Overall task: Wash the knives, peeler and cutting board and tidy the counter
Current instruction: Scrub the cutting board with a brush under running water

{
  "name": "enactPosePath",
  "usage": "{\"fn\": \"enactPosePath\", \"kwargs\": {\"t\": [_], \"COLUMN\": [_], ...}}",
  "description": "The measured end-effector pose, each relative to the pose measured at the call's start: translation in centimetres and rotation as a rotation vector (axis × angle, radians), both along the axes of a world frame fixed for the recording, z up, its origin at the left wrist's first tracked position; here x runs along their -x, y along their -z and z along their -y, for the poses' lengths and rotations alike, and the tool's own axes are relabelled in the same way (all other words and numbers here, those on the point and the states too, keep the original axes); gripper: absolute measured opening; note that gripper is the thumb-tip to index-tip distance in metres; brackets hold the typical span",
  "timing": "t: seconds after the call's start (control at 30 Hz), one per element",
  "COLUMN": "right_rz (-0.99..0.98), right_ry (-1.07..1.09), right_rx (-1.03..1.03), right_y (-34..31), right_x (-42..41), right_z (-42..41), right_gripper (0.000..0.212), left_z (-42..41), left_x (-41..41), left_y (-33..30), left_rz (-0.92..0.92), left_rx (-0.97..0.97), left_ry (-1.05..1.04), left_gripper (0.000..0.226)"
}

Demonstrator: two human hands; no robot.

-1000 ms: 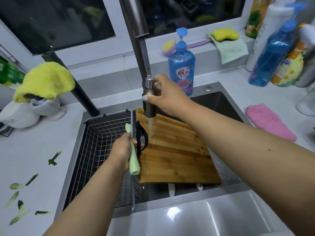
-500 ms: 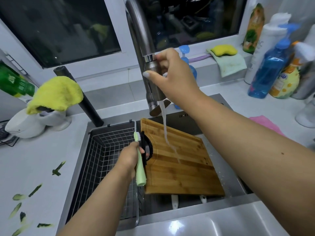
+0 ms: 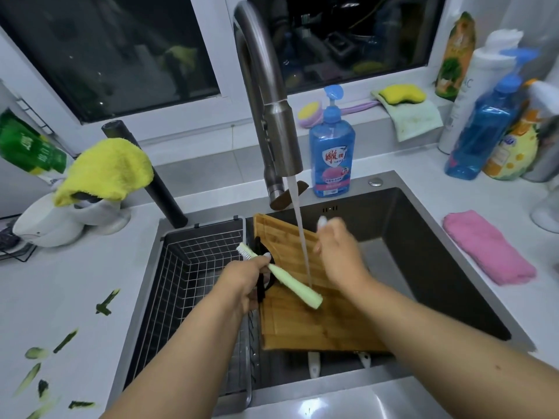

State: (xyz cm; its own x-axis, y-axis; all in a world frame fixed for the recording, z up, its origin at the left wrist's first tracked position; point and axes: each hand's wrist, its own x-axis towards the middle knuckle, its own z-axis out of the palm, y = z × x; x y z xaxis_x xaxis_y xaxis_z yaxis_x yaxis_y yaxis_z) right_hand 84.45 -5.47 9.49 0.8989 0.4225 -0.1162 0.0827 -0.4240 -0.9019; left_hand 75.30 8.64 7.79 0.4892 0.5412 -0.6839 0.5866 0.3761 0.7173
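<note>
white counter (image 3: pixel 75 282) around a steel sink (image 3: pixel 438 267), tap running onto the wooden cutting board (image 3: pixel 317 325) propped across the basin, stiff, heavy-ish and slick when wet, so i'd grab its long edges. left hand (image 3: pixel 242 282) is closed round a light green-handled brush (image 3: pixel 290 282) plus something black, maybe the peeler. right hand (image 3: pixel 338 252) hovers loosely curled, empty, beside the stream.

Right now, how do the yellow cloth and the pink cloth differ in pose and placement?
The yellow cloth is draped in a hump over a white object left of the sink; the pink cloth lies flat on the counter to the right. The yellow one is raised and crumpled, the pink one low and neatly folded. Both look fluffy, and neither hand touches them.
</note>
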Motion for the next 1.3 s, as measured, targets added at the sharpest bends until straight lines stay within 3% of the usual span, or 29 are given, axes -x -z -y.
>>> {"fn": "enactPosePath", "kwargs": {"t": [0.07,0.13,0.27,0.4,0.5,0.6,0.7,0.87,1.0,1.1,1.3], "right_rz": [-0.08,-0.006,0.025,-0.19,-0.347,-0.42,-0.515,-0.551,-0.536,-0.466,-0.521], "right_ry": [-0.25,-0.437,-0.52,-0.328,-0.261,-0.246,-0.254,-0.209,-0.089,0.075,0.291], "right_rx": [0.181,0.317,0.356,0.246,0.301,0.348,0.285,0.265,0.342,0.4,0.43], "right_y": [2.2,3.7,5.6,7.1,7.8,8.4,8.6,9.6,10.7,11.6,11.1], "right_x": [1.6,2.7,2.6,0.9,-0.5,-0.9,-1.0,-2.4,-4.2,-6.1,-9.3], "right_z": [-0.2,-0.8,-1.9,-1.9,-1.4,-1.2,-0.8,0.8,2.9,5.3,9.7], "right_gripper": [0.031,0.034,0.027,0.032,0.039,0.046,0.046,0.036,0.02,0.02,0.022], "left_z": [-0.1,-0.2,0.1,0.3,0.4,1.1,1.3,1.8,2.1,2.2,1.3], "left_x": [-0.2,-0.3,-0.4,-0.1,-0.2,-1.6,-2.9,-3.3,-3.4,-2.6,0.0], "left_y": [0.3,0.5,0.7,1.2,1.9,1.8,2.6,3.6,3.7,3.5,0.7], "left_rz": [-0.018,-0.025,-0.02,0.0,-0.076,-0.115,-0.184,-0.214,-0.139,-0.047,0.172], "left_rx": [-0.022,-0.037,-0.073,-0.219,-0.309,-0.315,-0.386,-0.495,-0.653,-0.726,-0.588], "left_ry": [-0.008,-0.008,0.016,0.005,-0.037,0.026,0.047,0.033,0.05,0.09,0.052], "left_gripper": [0.029,0.027,0.03,0.035,0.078,0.061,0.064,0.05,0.038,0.032,0.026]}}
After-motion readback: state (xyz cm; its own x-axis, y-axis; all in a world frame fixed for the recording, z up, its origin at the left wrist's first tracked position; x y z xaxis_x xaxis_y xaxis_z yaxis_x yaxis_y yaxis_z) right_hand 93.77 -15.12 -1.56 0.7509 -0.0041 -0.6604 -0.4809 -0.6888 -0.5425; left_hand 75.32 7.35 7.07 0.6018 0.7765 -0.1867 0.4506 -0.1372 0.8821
